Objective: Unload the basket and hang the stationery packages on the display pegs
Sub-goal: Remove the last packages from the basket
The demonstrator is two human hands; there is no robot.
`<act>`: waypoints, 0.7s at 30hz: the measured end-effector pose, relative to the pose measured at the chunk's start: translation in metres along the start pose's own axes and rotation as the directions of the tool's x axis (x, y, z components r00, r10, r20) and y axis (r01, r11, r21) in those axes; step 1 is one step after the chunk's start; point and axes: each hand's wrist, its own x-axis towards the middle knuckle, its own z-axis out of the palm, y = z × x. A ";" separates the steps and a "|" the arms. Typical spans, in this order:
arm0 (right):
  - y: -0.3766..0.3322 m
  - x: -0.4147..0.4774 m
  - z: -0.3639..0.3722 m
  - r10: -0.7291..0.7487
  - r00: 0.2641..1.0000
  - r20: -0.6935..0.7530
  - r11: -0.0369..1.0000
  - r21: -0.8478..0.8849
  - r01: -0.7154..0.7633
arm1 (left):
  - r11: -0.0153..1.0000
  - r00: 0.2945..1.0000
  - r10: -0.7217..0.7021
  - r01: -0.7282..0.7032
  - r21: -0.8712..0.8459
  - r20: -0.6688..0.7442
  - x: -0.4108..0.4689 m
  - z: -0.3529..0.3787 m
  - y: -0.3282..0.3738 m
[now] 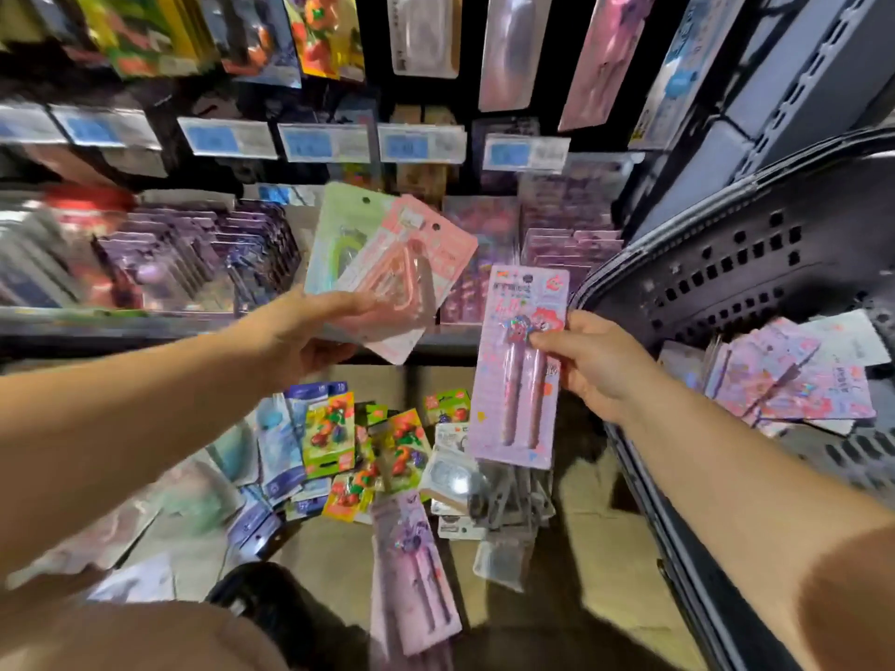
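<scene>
Head view.
- Left hand (310, 331): raised in front of the display, fingers curled under two overlapping carded packs, thumb on their near face. Holds a pale green package (334, 234) behind and a pink package (411, 278) in front, both tilted, hang-holes uppermost.
- Right hand (595, 360): thumb and fingers pinch the right edge of a lilac pen package (520, 375), held upright just left of the basket rim. Two pens show under its blister.
- Basket (726, 263): dark, perforated wall, at the right edge of the view. More pink and lilac packs (794, 380) lie stacked inside it.
- Floor below the hands: loose pile of packages (378, 447), several with green and red print. Another lilac pen pack (411, 573) lies nearer the person.
- Display: hung packages (426, 36) across the top, a row of blue price labels (319, 142) beneath them, blurred. The pegs cannot be made out.
</scene>
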 end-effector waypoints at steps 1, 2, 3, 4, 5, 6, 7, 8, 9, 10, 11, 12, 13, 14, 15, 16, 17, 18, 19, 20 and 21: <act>0.017 0.004 0.009 0.050 0.999 0.010 0.998 -0.045 -0.050 | 0.999 0.999 -0.046 0.046 0.002 -0.011 -0.003 -0.013 -0.021; 0.035 0.008 0.018 0.095 0.995 0.013 0.990 -0.107 -0.093 | 0.996 0.996 -0.090 0.090 -0.012 -0.020 -0.006 -0.021 -0.042; 0.052 0.012 0.025 0.125 0.992 0.019 0.975 -0.187 -0.119 | 0.991 0.991 -0.131 0.130 -0.036 -0.033 -0.009 -0.027 -0.061; 0.070 0.015 0.033 0.153 0.988 0.028 0.953 -0.267 -0.141 | 0.983 0.983 -0.174 0.170 -0.067 -0.052 -0.011 -0.033 -0.081; 0.087 0.018 0.040 0.185 0.982 0.042 0.929 -0.334 -0.160 | 0.973 0.973 -0.219 0.212 -0.088 -0.073 -0.012 -0.038 -0.098; 0.104 0.021 0.047 0.217 0.975 0.048 0.905 -0.385 -0.182 | 0.963 0.962 -0.259 0.250 -0.101 -0.085 -0.015 -0.042 -0.113; 0.119 0.022 0.052 0.251 0.967 0.050 0.880 -0.428 -0.206 | 0.954 0.954 -0.289 0.281 -0.103 -0.079 -0.018 -0.046 -0.124; 0.134 0.023 0.058 0.282 0.958 0.053 0.856 -0.465 -0.227 | 0.946 0.946 -0.317 0.309 -0.102 -0.072 -0.022 -0.051 -0.134; 0.147 0.022 0.064 0.317 0.946 0.060 0.831 -0.498 -0.247 | 0.938 0.939 -0.339 0.331 -0.105 -0.063 -0.026 -0.056 -0.141; 0.158 0.022 0.070 0.349 0.934 0.071 0.809 -0.526 -0.262 | 0.932 0.935 -0.351 0.343 -0.118 -0.056 -0.030 -0.061 -0.145; 0.167 0.021 0.076 0.373 0.924 0.079 0.790 -0.550 -0.271 | 0.926 0.931 -0.363 0.354 -0.133 -0.049 -0.032 -0.066 -0.148; 0.176 0.022 0.081 0.392 0.917 0.073 0.766 -0.579 -0.281 | 0.920 0.926 -0.375 0.366 -0.142 -0.043 -0.034 -0.070 -0.150; 0.182 0.022 0.086 0.410 0.909 0.071 0.745 -0.602 -0.289 | 0.917 0.924 -0.380 0.372 -0.143 -0.034 -0.035 -0.074 -0.151; 0.188 0.023 0.092 0.427 0.902 0.067 0.726 -0.620 -0.298 | 0.922 0.929 -0.368 0.361 -0.139 -0.026 -0.034 -0.078 -0.154; 0.193 0.025 0.097 0.447 0.893 0.056 0.711 -0.628 -0.316 | 0.927 0.934 -0.355 0.348 -0.143 -0.028 -0.033 -0.081 -0.155; 0.197 0.027 0.102 0.465 0.884 0.037 0.699 -0.629 -0.341 | 0.927 0.935 -0.353 0.343 -0.153 -0.041 -0.032 -0.083 -0.158; 0.198 0.029 0.107 0.472 0.881 0.017 0.688 -0.631 -0.357 | 0.927 0.936 -0.349 0.338 -0.160 -0.046 -0.031 -0.083 -0.158; 0.198 0.033 0.111 0.455 0.890 -0.015 0.668 -0.656 -0.352 | 0.929 0.940 -0.340 0.328 -0.172 -0.040 -0.030 -0.083 -0.160; 0.193 0.035 0.115 0.413 0.910 -0.040 0.646 -0.692 -0.323 | 0.928 0.942 -0.335 0.322 -0.186 -0.038 -0.029 -0.083 -0.161; 0.185 0.037 0.120 0.364 0.931 -0.040 0.645 -0.710 -0.283 | 0.927 0.943 -0.331 0.317 -0.199 -0.039 -0.028 -0.082 -0.162; 0.175 0.036 0.127 0.330 0.944 -0.008 0.686 -0.685 -0.246 | 0.924 0.943 -0.329 0.312 -0.219 -0.043 -0.027 -0.082 -0.163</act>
